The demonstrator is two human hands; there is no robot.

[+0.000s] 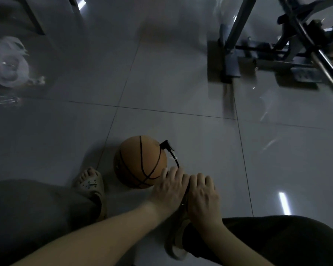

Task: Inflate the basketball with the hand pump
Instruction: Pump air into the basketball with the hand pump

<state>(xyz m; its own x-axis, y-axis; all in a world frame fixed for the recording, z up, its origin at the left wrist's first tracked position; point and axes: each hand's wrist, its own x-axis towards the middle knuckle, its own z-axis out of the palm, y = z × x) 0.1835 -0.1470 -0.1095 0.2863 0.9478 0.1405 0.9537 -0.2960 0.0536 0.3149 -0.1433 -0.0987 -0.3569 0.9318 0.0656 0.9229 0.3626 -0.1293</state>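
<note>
Head view shows both hands low over the floor [161, 83], just on the near right side of the basketball [140, 162]. The left hand [167, 191] and the right hand [202, 194] sit side by side, knuckles up. Their fingers [173, 172] are curled down and clenched over what I judge to be the pump handle, though the handle itself is hidden beneath them. The basketball rests on the floor, with a sandal [92, 187] on its near left. A black connector [164, 145] is plugged in at the basketball's upper right. From the connector a thin hose [173, 156] curves down the basketball's right side and disappears under the left fingertips. Those fingertips lie just beside the basketball's near right edge, close to it or brushing it; the right hand is farther from it. The step in hand looks like a pumping stroke. To do it well, push straight down with even weight on both hands and draw back up along the same line. A sideways lean could drag the hose and lever the connector out of the valve. The basketball is not held by either hand, so a jerk on the hose could roll it. A shoe [179, 233] on the near side of the hands, farther from the basketball, may be bracing the pump's base, but that is not clear.
</note>
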